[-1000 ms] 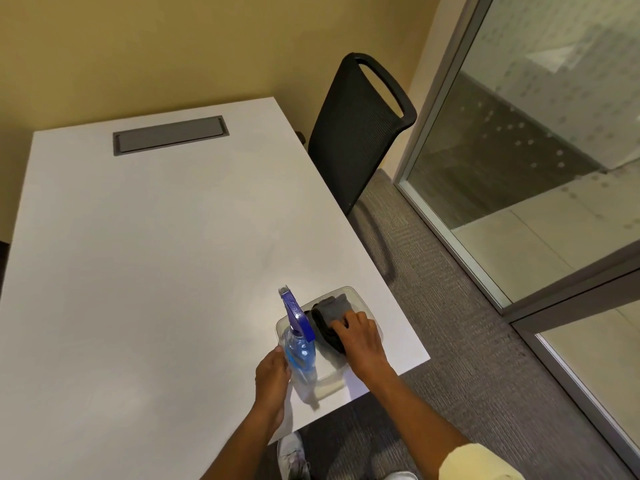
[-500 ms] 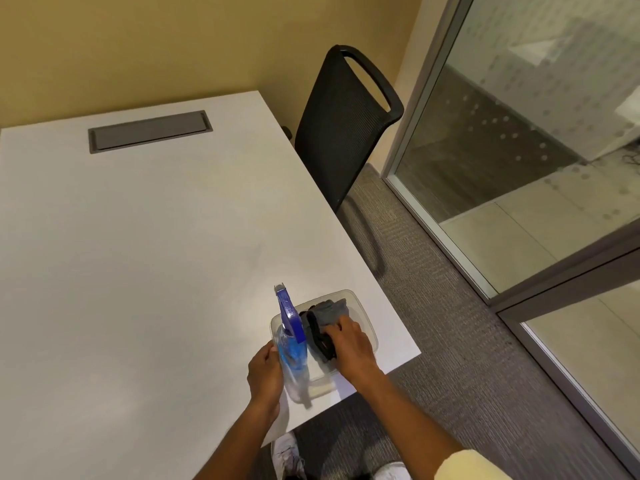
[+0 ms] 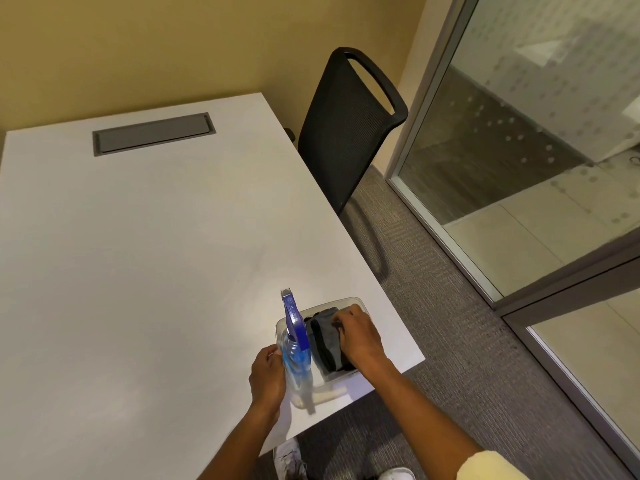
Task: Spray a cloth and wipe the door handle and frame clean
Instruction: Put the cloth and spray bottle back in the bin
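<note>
A clear plastic tub (image 3: 356, 301) stands at the near right corner of the white table (image 3: 138, 254). Inside it a blue spray bottle (image 3: 294, 341) stands upright, nozzle pointing away from me. My left hand (image 3: 266, 379) is wrapped around the bottle's lower body. A folded dark grey cloth (image 3: 327, 336) lies in the tub beside the bottle. My right hand (image 3: 358, 336) rests on the cloth with fingers curled over its far edge. No door handle is in view.
A black mesh chair (image 3: 349, 126) stands by the table's right side. Glass partitions with a grey metal frame (image 3: 554, 292) run along the right, over grey carpet. A grey cable hatch (image 3: 152, 133) sits in the far tabletop. My shoes show below the table edge.
The camera has shifted slightly. My right hand's fingers have slid toward the far edge of the cloth. My left hand stays on the bottle, which still stands in the tub.
</note>
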Tool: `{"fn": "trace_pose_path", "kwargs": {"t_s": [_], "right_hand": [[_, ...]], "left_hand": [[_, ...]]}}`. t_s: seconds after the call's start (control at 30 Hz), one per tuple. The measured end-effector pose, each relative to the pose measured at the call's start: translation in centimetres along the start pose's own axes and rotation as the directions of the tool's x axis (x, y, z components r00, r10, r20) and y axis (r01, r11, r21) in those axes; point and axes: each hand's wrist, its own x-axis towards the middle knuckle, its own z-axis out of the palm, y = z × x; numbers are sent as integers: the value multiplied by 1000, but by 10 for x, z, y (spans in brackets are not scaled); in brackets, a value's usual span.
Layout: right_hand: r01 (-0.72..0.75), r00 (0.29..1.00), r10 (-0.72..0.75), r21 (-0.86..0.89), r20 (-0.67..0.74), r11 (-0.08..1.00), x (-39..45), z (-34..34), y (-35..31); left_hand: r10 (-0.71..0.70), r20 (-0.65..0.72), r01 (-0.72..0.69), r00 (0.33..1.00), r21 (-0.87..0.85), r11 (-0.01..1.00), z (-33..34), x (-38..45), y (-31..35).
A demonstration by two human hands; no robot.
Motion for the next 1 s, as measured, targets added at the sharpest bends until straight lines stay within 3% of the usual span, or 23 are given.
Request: {"fn": "trace_pose_path", "kwargs": {"t_s": [0.17,0.3,0.43,0.83,0.9,1.0], "right_hand": [[76,996,-70,-95,61,993,-2,21,-1],[23,994,-8,-134,109,991,-1,37,-10],[-10,980,77,-337,185,942,4,43,-15],[51,984,-11,-225,178,973,13,26,-3],[45,993,-25,-178,115,983,12,11,-1],[-55,973,37,-73,-230,996,8,-15,12]], "left_hand": [[-6,-24,7,1000,16,1000,1,2,-2],[-2,-45,3,999,20,1000,2,4,-5],[57,-89,-49,994,91,995,5,2,-8],[25,-19,-22,1000,141,990,14,1,-1],[28,9,-29,1000,120,992,13,0,-2],[20,70,-23,997,45,999,10,-1,-3]]}}
